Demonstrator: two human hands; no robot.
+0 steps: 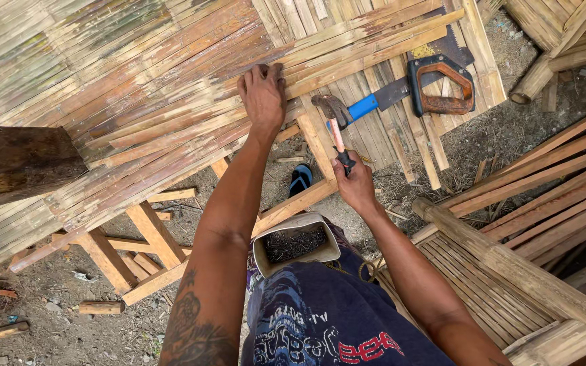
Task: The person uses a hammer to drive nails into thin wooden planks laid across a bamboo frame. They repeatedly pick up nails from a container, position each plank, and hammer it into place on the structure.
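Observation:
My left hand [263, 95] lies flat, fingers together, on a woven panel of split bamboo slats [137, 88] that rests on a wooden frame. My right hand [354, 181] grips the handle of a claw hammer [334, 115], whose rusty head is raised just right of my left hand, above the slats. A cut plastic container full of nails [296, 242] sits at my waist between my arms.
A hand saw with a rusty orange handle [440, 85] and a blue-handled blade [374, 102] lie on the slats to the right. Bamboo poles [510, 264] and more slat panels lie at right. A blue sandal [300, 178] and wood offcuts lie on the dirt below.

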